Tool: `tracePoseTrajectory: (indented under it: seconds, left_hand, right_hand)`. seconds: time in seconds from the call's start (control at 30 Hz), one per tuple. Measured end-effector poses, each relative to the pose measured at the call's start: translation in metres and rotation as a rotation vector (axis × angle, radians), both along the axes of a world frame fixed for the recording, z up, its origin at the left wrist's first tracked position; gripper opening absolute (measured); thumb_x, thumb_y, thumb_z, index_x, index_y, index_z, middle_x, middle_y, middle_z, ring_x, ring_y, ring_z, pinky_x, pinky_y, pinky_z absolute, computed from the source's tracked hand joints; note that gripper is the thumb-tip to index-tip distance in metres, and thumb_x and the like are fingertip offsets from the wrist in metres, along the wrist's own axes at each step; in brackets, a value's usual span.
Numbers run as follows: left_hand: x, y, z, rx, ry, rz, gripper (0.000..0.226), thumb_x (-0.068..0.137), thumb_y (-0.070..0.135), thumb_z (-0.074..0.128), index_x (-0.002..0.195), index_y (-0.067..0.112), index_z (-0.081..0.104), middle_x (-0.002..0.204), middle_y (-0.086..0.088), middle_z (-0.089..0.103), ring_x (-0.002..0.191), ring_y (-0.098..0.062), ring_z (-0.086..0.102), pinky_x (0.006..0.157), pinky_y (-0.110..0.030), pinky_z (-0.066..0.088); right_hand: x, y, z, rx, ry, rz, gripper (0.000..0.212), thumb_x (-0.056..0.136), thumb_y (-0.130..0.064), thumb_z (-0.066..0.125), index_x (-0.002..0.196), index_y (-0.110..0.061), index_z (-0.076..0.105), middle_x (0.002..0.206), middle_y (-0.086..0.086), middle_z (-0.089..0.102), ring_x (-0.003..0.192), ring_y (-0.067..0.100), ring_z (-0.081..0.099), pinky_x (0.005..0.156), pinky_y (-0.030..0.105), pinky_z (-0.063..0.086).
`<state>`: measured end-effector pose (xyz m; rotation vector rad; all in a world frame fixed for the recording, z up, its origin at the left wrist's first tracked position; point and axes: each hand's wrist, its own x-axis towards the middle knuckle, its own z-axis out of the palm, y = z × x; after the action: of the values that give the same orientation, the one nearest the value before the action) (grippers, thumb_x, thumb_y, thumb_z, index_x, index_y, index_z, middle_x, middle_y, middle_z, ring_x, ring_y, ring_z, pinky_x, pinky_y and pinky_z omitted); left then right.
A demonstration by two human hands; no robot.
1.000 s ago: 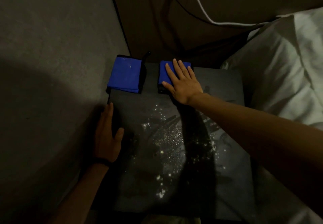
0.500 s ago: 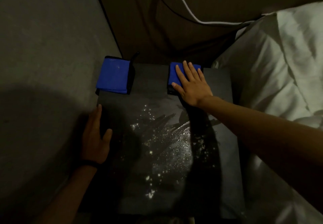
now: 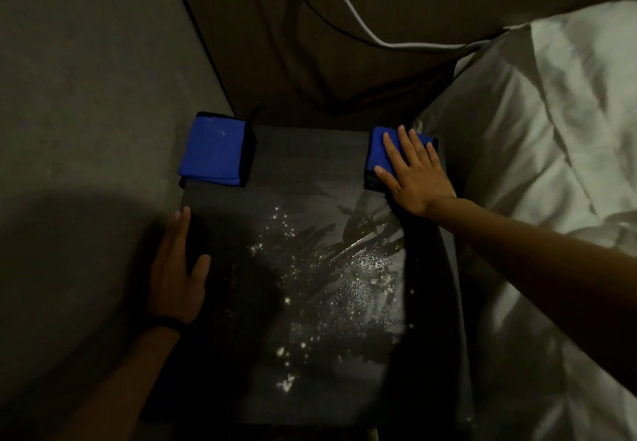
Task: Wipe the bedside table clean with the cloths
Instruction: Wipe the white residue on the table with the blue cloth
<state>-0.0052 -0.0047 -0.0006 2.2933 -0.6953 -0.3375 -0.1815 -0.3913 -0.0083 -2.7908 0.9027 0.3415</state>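
The black bedside table (image 3: 310, 172) fills the middle of the view, with white powdery specks and smear marks (image 3: 331, 275) across its centre. A folded blue cloth (image 3: 213, 154) lies at its far left corner, untouched. A second blue cloth (image 3: 377, 151) sits at the far right corner under my right hand (image 3: 413, 175), which presses flat on it with fingers spread. My left hand (image 3: 175, 275) rests flat on the table's left edge, holding nothing, a dark band on its wrist.
A grey wall (image 3: 86, 96) runs along the left of the table. White bedding (image 3: 551, 151) lies close against the right side. A white cable (image 3: 358, 23) and a black cable (image 3: 203, 37) hang behind the table.
My right hand has slid the cloth rightward along the far edge, from near the middle to the right corner. My left hand and the other cloth stay put.
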Motion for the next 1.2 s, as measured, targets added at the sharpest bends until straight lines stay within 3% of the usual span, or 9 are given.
tracePoseTrajectory:
  seconds: [0.3,0.6,0.87,1.2]
  left_hand:
    - [0.0,0.0,0.003,0.006,-0.03,-0.042,0.074,0.083,0.043,0.034,0.151,0.017,0.023,0.158,-0.011,0.025,0.145,-0.027,0.023,0.114,-0.054,0.023]
    - [-0.002,-0.003,0.006,0.014,-0.034,-0.031,0.076,0.082,0.045,0.033,0.15,0.015,0.025,0.157,-0.013,0.027,0.144,-0.029,0.024,0.114,-0.049,0.022]
    - [-0.002,-0.003,0.007,-0.005,-0.037,-0.045,0.076,0.082,0.045,0.034,0.15,0.013,0.025,0.157,-0.012,0.027,0.144,-0.027,0.024,0.115,-0.048,0.022]
    - [-0.001,-0.002,0.003,0.003,-0.032,-0.028,0.075,0.082,0.046,0.033,0.151,0.019,0.024,0.158,-0.009,0.025,0.144,-0.022,0.022,0.112,-0.037,0.018]
  right_hand:
    - [-0.027,-0.006,0.002,-0.008,0.0,-0.062,0.072,0.098,-0.066,0.01,0.157,-0.032,-0.013,0.167,0.003,-0.018,0.151,0.018,-0.019,0.118,0.037,-0.015]
    - [-0.043,0.011,0.008,-0.023,0.013,-0.065,0.079,0.091,-0.067,-0.002,0.158,-0.027,-0.012,0.166,0.006,-0.018,0.152,0.023,-0.018,0.124,0.045,-0.006]
    - [-0.053,0.027,0.006,-0.048,0.039,-0.006,0.079,0.089,-0.066,-0.007,0.156,-0.027,-0.015,0.165,0.007,-0.021,0.15,0.023,-0.023,0.124,0.044,-0.008]
    - [-0.036,0.06,0.005,-0.053,0.021,0.05,0.078,0.088,-0.068,-0.014,0.154,-0.026,-0.021,0.165,0.009,-0.021,0.15,0.027,-0.022,0.124,0.049,-0.004]
